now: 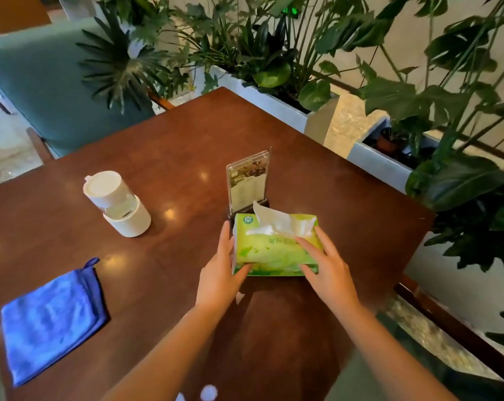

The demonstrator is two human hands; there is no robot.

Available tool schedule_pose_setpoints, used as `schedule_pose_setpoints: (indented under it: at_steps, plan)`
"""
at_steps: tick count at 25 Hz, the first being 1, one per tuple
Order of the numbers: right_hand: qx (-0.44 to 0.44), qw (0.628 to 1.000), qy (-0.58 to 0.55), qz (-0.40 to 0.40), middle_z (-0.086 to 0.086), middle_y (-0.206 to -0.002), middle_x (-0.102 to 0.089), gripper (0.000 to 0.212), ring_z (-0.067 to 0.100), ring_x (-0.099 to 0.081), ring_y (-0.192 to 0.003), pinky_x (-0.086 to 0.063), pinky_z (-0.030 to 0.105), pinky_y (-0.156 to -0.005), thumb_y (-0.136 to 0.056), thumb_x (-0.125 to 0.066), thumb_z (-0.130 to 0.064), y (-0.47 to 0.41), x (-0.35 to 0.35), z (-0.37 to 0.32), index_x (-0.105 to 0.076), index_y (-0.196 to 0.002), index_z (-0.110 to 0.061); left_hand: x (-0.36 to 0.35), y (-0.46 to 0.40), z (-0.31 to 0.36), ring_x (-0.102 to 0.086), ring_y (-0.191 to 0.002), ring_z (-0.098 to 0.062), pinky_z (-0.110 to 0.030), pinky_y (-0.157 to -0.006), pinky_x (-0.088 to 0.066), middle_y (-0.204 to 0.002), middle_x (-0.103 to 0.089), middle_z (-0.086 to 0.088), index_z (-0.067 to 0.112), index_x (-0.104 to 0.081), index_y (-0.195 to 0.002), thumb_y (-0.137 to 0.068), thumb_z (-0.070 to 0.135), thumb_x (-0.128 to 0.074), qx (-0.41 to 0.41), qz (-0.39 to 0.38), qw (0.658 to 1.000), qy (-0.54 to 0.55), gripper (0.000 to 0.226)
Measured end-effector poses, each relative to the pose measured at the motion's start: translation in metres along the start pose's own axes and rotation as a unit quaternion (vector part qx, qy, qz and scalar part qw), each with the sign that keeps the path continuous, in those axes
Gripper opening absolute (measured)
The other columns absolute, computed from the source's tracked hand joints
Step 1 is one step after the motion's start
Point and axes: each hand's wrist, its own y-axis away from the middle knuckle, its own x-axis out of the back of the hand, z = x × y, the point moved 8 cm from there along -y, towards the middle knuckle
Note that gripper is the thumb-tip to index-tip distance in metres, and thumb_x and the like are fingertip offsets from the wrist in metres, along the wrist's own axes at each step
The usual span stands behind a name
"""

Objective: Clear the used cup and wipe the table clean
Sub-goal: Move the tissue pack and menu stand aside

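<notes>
A green tissue pack (pixel 273 250) with a white tissue sticking out of its top sits near the middle of the brown wooden table (pixel 172 146). My left hand (pixel 220 273) grips its left end and my right hand (pixel 328 264) grips its right end. A white cup with a lid and clear middle (pixel 117 202) stands at the left, apart from both hands. A folded blue cloth (pixel 52 318) lies flat at the near left edge of the table.
A clear acrylic sign stand (pixel 246 180) stands upright just behind the tissue pack. White planters (pixel 273 102) with large leafy plants line the far and right sides. A teal seat (pixel 42 91) is beyond the far left corner.
</notes>
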Motion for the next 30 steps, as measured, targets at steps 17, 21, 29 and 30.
schedule_pose_setpoints:
  at_steps: [17,21,29,30]
  plan:
    - [-0.15,0.975,-0.109,0.121,0.004,-0.145,-0.042,0.049,0.021,-0.048,-0.127,-0.048,0.044,-0.097,-0.08,-0.069,-0.005,-0.026,0.138,0.178,-0.059,-0.123,-0.024,-0.172,-0.092,0.12,-0.059,-0.1,0.001,-0.001,-0.076,-0.045,-0.122,-0.057,0.01,0.018,-0.048,-0.136,-0.084,0.003,-0.065,-0.017,-0.114,0.963,0.242,0.057]
    - [-0.162,0.974,-0.115,0.112,0.007,-0.146,-0.04,0.048,0.016,-0.037,-0.134,-0.032,0.026,-0.107,-0.08,-0.069,-0.006,-0.03,0.125,0.191,-0.058,-0.124,-0.021,-0.189,-0.095,0.11,-0.058,-0.082,0.02,-0.001,-0.074,-0.046,-0.117,-0.058,0.014,0.02,-0.047,-0.136,-0.085,0.001,-0.063,0.0,-0.116,0.96,0.256,0.056]
    - [-0.202,0.969,-0.11,0.087,0.007,-0.151,-0.032,0.057,0.018,-0.029,-0.138,-0.027,0.031,-0.11,-0.08,-0.07,-0.009,-0.029,0.11,0.194,-0.05,-0.132,-0.023,-0.187,-0.102,0.111,-0.06,-0.104,-0.006,-0.001,-0.075,-0.045,-0.121,-0.059,0.009,0.02,-0.049,-0.134,-0.082,0.004,-0.068,-0.01,-0.128,0.969,0.209,0.057]
    - [-0.211,0.969,-0.1,0.076,0.007,-0.152,-0.03,0.06,0.019,-0.027,-0.139,-0.027,0.032,-0.11,-0.08,-0.071,-0.012,-0.029,0.11,0.192,-0.047,-0.134,-0.024,-0.183,-0.101,0.115,-0.06,-0.104,-0.008,-0.005,-0.079,-0.045,-0.12,-0.061,0.005,0.018,-0.05,-0.133,-0.081,0.006,-0.07,-0.014,-0.136,0.971,0.198,0.057]
